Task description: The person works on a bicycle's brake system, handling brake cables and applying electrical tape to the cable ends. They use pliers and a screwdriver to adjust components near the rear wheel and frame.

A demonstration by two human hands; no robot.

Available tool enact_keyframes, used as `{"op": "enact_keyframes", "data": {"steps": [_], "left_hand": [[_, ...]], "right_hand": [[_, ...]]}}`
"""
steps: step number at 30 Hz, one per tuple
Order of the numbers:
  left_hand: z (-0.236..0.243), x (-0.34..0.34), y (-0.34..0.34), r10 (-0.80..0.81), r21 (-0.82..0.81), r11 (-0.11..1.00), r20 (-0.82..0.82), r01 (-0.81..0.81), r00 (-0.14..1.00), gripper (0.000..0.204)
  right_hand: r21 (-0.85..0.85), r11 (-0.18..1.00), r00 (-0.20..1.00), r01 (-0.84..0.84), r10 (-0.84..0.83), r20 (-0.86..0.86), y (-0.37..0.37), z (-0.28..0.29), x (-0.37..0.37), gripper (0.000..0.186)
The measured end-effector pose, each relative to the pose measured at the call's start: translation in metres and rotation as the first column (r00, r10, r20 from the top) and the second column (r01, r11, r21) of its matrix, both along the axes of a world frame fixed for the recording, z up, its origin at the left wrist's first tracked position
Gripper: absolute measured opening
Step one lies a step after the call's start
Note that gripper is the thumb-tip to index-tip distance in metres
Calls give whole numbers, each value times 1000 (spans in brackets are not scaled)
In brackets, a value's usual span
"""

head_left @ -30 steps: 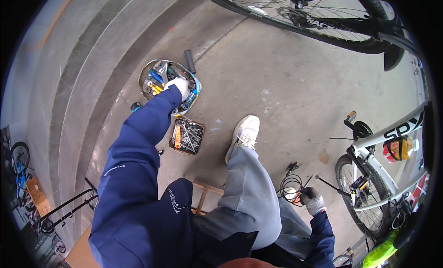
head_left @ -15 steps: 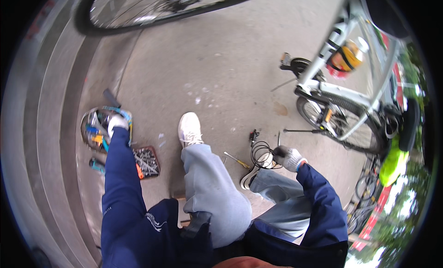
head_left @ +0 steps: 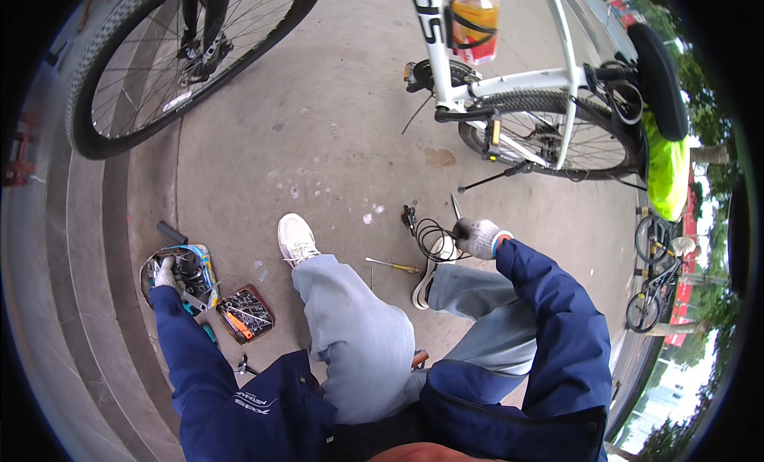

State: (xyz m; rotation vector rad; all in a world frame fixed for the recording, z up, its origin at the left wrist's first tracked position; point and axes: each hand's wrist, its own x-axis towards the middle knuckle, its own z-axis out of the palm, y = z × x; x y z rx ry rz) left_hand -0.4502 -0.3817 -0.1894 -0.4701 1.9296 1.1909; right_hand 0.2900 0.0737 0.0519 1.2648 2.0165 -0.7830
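My gloved left hand [head_left: 165, 272] reaches into a round tub of tools [head_left: 212, 272] at the left. Its fingers are partly lost among the tools, so I cannot tell whether they grip one. My right hand [head_left: 480, 237], in a white glove with dark fingertips, is closed on a coiled black bicycle cable [head_left: 422, 247] above my right shoe. At the coil's far end hangs a small black fitting [head_left: 409, 217]. A slim silver tool [head_left: 456, 206] shows just beyond my right fingers; whether it is held is unclear.
A reddish tray of small metal parts [head_left: 246, 312] sits beside the tub. A yellow-handled screwdriver [head_left: 391, 265] lies between my shoes. The white bicycle [head_left: 509, 86] stands ahead on its kickstand, its front wheel [head_left: 171, 104] at upper left. Stone steps [head_left: 87, 303] run along the left.
The view has shifted, bringing more of the bicycle into sight. My left hand has moved from the tub's right part to its left part. My right hand keeps hold of the cable.
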Motion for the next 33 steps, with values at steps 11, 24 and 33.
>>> {"op": "enact_keyframes", "data": {"steps": [11, 24, 33], "left_hand": [[88, 83, -5, 148, 326, 943, -250, -60, 957, 25], [457, 389, 190, -352, -87, 468, -931, 880, 95, 7], [459, 506, 278, -637, -537, -126, -601, 834, -483, 19]], "right_hand": [[203, 968, 971, -147, 181, -158, -8, -28, 11, 29], [55, 847, 816, -528, 525, -242, 14, -65, -31, 40], [176, 976, 834, 130, -12, -552, 116, -85, -46, 47]]}}
